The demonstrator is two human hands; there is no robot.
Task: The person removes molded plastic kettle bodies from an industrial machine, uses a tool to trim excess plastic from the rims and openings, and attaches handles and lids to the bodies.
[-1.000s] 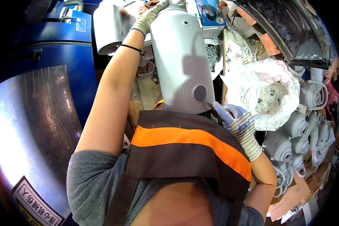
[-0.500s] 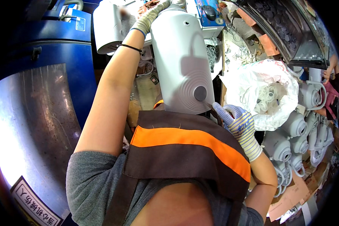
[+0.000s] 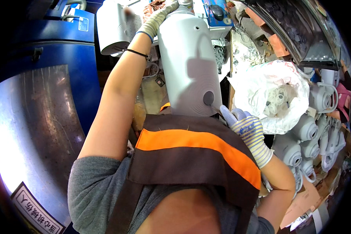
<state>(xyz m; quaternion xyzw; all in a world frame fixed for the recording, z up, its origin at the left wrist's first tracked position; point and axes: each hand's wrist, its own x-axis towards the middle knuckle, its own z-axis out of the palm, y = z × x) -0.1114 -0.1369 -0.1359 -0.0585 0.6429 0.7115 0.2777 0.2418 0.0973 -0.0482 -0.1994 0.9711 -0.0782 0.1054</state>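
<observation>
A large light-grey plastic canister (image 3: 183, 58) lies lengthwise in front of me, its lower end against my dark apron. Near that end, a round dark disc (image 3: 208, 98) sits amid concentric ridges on its surface. My left hand (image 3: 162, 18), in a knit glove, is closed around the canister's far, necked end; its fingertips are cut off by the upper edge. My right hand (image 3: 245, 124), in a striped glove, grips a thin dark tool (image 3: 217, 110) whose tip meets the lower edge of the disc. The tool's handle is hidden in the fingers.
Another grey canister (image 3: 112, 27) stands at the far left, beside a blue machine (image 3: 62, 93). On the right, a white plastic bag (image 3: 257, 85) holds pale ring-like parts. Several grey bodies (image 3: 306, 128) are piled beyond it. A black bin (image 3: 316, 43) contains dark discs. Another person's arm (image 3: 344, 74) shows at the right rim.
The canister has turned slightly and its far end has shifted a little right, with my left hand following. The tool tip now touches the disc's lower edge; the disc looks darker.
</observation>
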